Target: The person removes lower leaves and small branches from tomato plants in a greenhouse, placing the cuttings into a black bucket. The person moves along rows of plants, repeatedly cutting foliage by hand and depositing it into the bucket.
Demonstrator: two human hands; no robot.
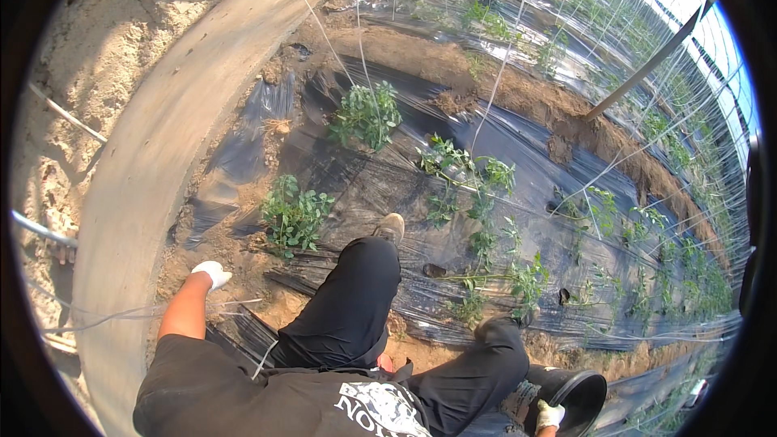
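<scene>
My left hand (212,275), in a white glove, hangs over bare soil beside the concrete path, with its fingers curled; nothing shows in it. At the lower right my right hand (549,416), also gloved, is at the rim of a black plastic bucket (569,394) beside my right leg, its fingers closed on that rim. What lies inside the bucket is hidden. A leafy green plant (295,213) grows ahead of my left hand, close to my left knee. Farther ahead stands another bushy plant (368,114), with strings reaching down to it.
A curved concrete path (155,115) runs along the left. Black plastic mulch film (400,170) covers the bed ahead, where sprawling plants (479,185) grow beside hanging strings. A soil furrow (516,82) crosses behind them. A slanted post (649,60) stands at the upper right.
</scene>
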